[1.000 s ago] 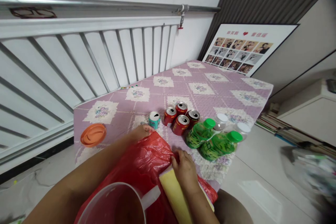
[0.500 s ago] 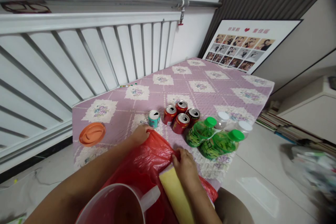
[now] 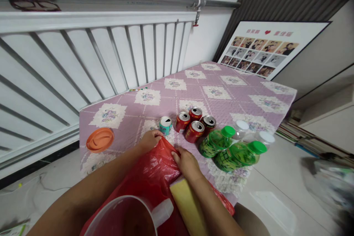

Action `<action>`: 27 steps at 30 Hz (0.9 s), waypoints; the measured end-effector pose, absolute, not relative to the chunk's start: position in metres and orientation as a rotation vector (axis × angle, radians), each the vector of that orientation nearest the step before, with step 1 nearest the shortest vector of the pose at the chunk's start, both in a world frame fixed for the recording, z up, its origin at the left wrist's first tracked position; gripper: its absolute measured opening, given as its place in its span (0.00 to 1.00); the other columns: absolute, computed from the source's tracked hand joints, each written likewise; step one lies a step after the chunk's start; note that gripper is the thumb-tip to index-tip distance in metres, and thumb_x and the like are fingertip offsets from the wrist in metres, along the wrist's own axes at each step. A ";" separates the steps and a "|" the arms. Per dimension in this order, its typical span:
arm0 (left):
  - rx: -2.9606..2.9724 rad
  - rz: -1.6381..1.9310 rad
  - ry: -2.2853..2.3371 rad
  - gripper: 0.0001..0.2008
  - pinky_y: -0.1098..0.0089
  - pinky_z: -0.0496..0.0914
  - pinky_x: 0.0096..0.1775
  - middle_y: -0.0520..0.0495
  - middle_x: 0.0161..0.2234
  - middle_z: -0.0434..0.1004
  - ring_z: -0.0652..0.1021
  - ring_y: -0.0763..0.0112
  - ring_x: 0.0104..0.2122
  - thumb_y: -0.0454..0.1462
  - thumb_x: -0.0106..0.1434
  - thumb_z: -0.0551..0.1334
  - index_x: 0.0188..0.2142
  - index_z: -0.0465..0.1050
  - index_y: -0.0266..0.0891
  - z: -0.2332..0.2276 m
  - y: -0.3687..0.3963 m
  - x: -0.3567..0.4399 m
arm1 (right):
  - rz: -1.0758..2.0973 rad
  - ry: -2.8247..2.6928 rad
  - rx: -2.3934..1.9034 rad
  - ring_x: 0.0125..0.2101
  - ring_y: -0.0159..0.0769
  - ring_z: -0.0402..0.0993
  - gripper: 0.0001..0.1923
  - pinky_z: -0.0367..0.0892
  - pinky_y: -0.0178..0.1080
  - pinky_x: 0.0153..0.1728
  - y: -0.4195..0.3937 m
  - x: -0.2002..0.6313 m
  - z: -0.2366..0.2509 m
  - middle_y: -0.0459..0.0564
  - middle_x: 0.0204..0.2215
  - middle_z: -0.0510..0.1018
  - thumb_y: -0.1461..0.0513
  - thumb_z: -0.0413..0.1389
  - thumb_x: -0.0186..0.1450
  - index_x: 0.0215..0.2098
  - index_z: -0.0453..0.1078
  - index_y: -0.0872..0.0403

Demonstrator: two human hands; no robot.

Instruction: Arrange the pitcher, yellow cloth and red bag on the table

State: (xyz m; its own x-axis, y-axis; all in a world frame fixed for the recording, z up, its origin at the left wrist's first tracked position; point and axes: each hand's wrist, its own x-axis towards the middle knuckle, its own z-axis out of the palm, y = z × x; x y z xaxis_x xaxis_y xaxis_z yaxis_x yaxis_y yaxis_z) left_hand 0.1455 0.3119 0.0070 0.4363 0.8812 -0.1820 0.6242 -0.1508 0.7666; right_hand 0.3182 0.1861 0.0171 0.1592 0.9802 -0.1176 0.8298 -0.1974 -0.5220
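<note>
Moved since the earlier frame: our right hand (image 3: 189, 164), shifted along the bag's upper edge, now nearer our left hand (image 3: 151, 141) and clear of the yellow block's far end.

Item: red plastic bag (image 3: 159, 166), one, thin and creased, at the near edge of the surface (image 3: 118, 132). Its gathered corner points away from us, toward the teal can (image 3: 165, 126); its long axis runs from that corner back toward our body.

Grip, left: fingers together, clamped on the corner, just beside the teal can. Grip, right: thumb and fingers pinched on the edge, near the left.

Item: yellow block (image 3: 185, 199), long axis running away from us, slanting left, partly under our right forearm.

Item: translucent pitcher (image 3: 121, 206), handle pointing right; whether it sits inside the bag, we cannot tell.

Also: four reddish cans (image 3: 195, 134), upright; two green-capped bottles (image 3: 233, 156); orange dish (image 3: 100, 140), left.
</note>
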 end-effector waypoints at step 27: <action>2.836 -0.042 0.530 0.33 0.53 0.48 0.69 0.37 0.71 0.54 0.56 0.55 0.71 0.45 0.70 0.56 0.70 0.54 0.36 -0.023 0.302 0.127 | 0.800 -2.022 -2.219 0.73 0.47 0.40 0.40 0.42 0.58 0.69 0.126 0.300 0.046 0.55 0.74 0.45 0.56 0.54 0.67 0.73 0.48 0.57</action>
State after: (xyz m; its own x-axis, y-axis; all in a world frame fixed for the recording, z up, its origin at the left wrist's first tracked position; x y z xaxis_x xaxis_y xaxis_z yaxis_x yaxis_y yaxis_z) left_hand 0.1268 0.3018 -0.0230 0.9332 0.3516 -0.0747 0.3590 -0.9009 0.2438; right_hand 0.2996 0.1262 0.0464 0.0207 0.9383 -0.3453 0.9205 -0.1527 -0.3597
